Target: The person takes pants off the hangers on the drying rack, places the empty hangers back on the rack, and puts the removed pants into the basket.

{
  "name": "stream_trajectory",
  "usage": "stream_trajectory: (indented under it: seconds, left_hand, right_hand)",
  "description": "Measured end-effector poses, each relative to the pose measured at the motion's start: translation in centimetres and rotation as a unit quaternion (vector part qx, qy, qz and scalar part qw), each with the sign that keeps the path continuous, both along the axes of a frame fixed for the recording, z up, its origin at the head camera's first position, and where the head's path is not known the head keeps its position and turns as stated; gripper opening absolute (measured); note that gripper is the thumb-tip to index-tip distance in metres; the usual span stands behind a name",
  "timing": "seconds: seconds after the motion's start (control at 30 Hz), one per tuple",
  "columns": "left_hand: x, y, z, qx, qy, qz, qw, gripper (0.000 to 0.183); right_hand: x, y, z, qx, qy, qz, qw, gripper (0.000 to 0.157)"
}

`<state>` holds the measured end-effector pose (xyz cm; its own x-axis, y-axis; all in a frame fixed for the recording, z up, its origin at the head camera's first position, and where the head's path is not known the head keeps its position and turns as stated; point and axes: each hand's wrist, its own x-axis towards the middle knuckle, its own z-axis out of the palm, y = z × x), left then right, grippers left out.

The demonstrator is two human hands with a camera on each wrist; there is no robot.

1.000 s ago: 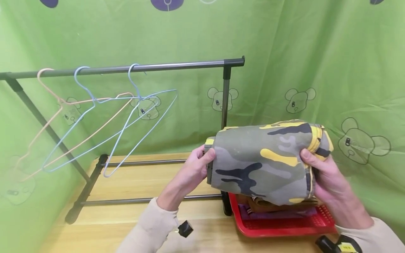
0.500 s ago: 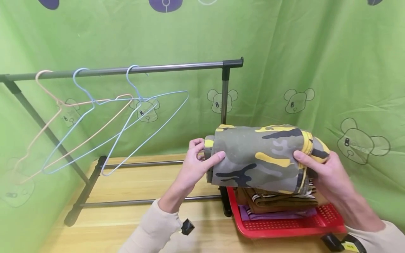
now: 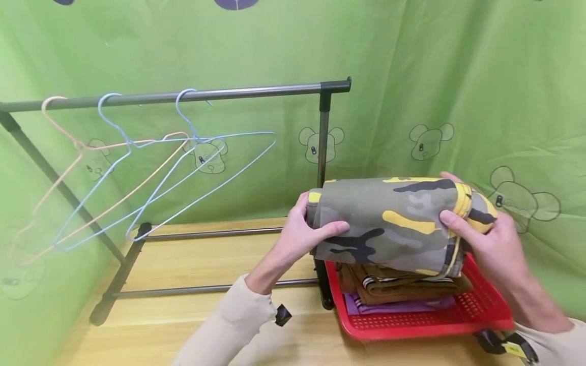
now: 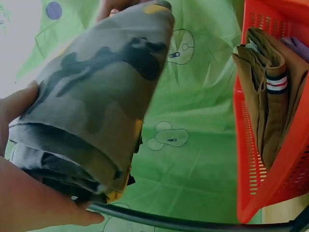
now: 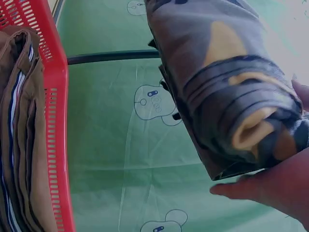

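Note:
A folded camouflage garment [image 3: 389, 223] in grey, green, black and yellow is held up between both hands, above a red basket [image 3: 412, 333]. My left hand [image 3: 304, 231] grips its left end, thumb across the front and fingers behind. At the other end my right hand [image 3: 490, 244] holds it, the thumb pressing near the yellow band. The left wrist view shows the garment's [image 4: 101, 87] layered end against the left palm. In the right wrist view its other end is rolled in several layers, with the right hand [image 5: 275, 188] beneath.
Inside the basket lie folded brown clothes [image 3: 412, 290] with striped trim, over a purple garment [image 3: 403, 306]. Left of it stands a black metal rack [image 3: 323, 147] on a wooden surface [image 3: 206, 259]. Blue hangers [image 3: 183, 185] and a pink hanger [image 3: 50, 188] hang from its bar. Green curtain surrounds everything.
Both hands have raised the garment slightly and shifted it right over the last half second, after lowering it a little earlier. More of the brown clothes shows under it. My left thumb lies further across its front.

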<state>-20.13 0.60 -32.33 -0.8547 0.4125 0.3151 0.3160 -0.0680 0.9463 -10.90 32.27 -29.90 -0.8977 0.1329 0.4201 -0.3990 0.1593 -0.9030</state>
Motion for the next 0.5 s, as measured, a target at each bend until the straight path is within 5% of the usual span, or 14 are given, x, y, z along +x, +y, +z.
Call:
stream_trajectory:
  seconds: [0.17, 0.3, 0.5]
  left_hand:
    - [-0.1, 1.6, -0.1, -0.004, -0.014, 0.022, 0.9996, 0.062]
    - [-0.4, 3.1, -0.2, 0.007, -0.012, 0.01, 0.9999, 0.054]
    - [-0.8, 4.9, -1.1, 0.023, -0.029, 0.008, 0.9993, 0.054]
  right_hand:
    - [0.0, 1.6, -0.7, 0.004, -0.045, 0.003, 0.999, 0.013]
    - [-0.1, 3.2, -0.8, 0.041, -0.067, 0.014, 0.997, 0.021]
    - [-0.1, 4.6, -0.6, 0.185, -0.108, -0.051, 0.975, 0.009]
